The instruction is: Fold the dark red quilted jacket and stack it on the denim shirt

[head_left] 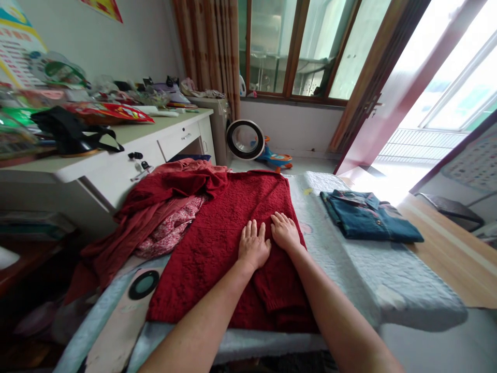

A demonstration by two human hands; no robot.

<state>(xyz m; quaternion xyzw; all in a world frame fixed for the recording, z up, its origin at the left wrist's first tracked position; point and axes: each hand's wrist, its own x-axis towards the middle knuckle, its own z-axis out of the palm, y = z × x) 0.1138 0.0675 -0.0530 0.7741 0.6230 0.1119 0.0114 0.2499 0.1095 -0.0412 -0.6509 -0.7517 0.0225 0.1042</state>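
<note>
A dark red textured sweater (217, 248) lies spread on the pale blue cover, its right part folded inward with the ribbed cuff near the bottom. My left hand (254, 246) rests palm down on it, fingers stretched out. Close beside it, my right hand (285, 232) also presses flat near the sweater's right edge, fingers extended. Neither hand grips the cloth. Left of the sweater is a heap of red and patterned clothes (171, 223), partly touching it. A folded denim garment (373, 216) sits apart on the right.
A white desk (116, 160) crowded with bags and a black strapped item (68, 132) stands at left. A pale phone-like object (124, 321) lies at the cover's left edge. Wooden boards (458, 248) extend right. Beyond are a blue ride-on toy (275, 156) and an open door (373, 103).
</note>
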